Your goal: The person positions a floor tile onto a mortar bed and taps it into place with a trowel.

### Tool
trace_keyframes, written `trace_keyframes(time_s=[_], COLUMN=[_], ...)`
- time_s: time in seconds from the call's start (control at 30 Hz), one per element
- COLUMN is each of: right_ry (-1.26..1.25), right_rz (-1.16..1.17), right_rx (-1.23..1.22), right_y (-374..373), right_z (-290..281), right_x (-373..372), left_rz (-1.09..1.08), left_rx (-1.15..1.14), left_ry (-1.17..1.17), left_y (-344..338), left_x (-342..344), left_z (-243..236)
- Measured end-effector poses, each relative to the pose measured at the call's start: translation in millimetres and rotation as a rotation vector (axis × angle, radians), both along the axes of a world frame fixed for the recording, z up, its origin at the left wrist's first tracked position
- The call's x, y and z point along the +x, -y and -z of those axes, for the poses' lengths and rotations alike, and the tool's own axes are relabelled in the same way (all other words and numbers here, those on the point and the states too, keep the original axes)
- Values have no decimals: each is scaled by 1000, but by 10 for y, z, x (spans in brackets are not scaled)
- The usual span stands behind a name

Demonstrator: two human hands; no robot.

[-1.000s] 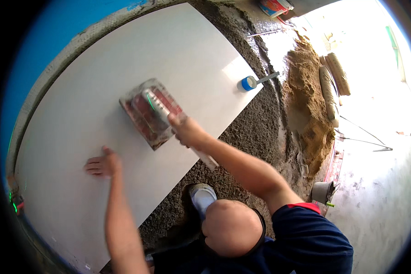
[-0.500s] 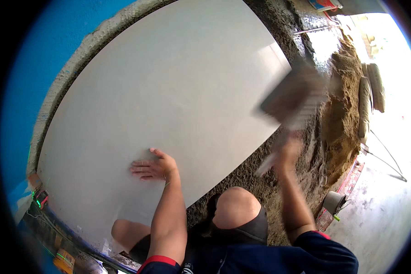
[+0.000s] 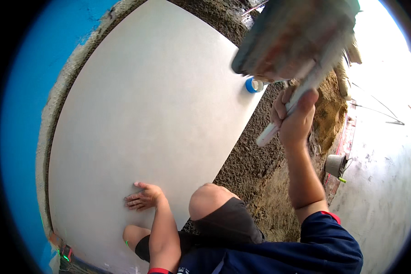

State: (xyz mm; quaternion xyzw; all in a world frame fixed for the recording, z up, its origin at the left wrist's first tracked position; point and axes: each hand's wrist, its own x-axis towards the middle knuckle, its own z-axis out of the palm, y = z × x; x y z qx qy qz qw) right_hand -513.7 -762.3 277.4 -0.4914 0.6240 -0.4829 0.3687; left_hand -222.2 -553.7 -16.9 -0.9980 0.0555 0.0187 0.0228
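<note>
My right hand (image 3: 296, 119) grips the pale handle of a flat rectangular tamping tool (image 3: 292, 39), raised over the upper-right corner of a large pale tile (image 3: 150, 105); its head is blurred. My left hand (image 3: 141, 197) lies flat on the tile's lower part, fingers spread, holding nothing. Below the tool, near that corner, rests a blue round object (image 3: 252, 85), partly hidden. My bent knee (image 3: 208, 201) is beside the tile's lower right edge.
A blue wall (image 3: 25, 114) curves along the left, with a small device (image 3: 66, 253) showing green light at its foot. Right of the tile lie mortar (image 3: 246, 160) and a sand heap (image 3: 329, 109). Bags (image 3: 345, 80) and a bucket (image 3: 334, 165) stand beyond.
The tool moved from the tile's middle rightward, then up higher toward the camera in my right hand. My left hand stays spread on the tile. The view has shifted between frames.
</note>
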Motion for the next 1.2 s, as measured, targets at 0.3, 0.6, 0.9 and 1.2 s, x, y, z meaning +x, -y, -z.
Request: trace_keyframes(time_s=[0.3, 0.6, 0.9, 1.2], right_ry=[-259, -102, -319, -154], right_rz=[19, 44, 64, 96], right_rx=[890, -15, 893, 19], right_y=[-285, 41, -279, -148], right_z=[1512, -59, 1466, -46], right_x=[299, -331, 181, -386], left_rz=[18, 34, 55, 69], left_rx=[10, 19, -18, 11], left_ry=[-22, -23, 25, 16], left_y=[-44, -54, -57, -66], left_x=[10, 33, 23, 18], left_z=[-20, 6, 5, -8])
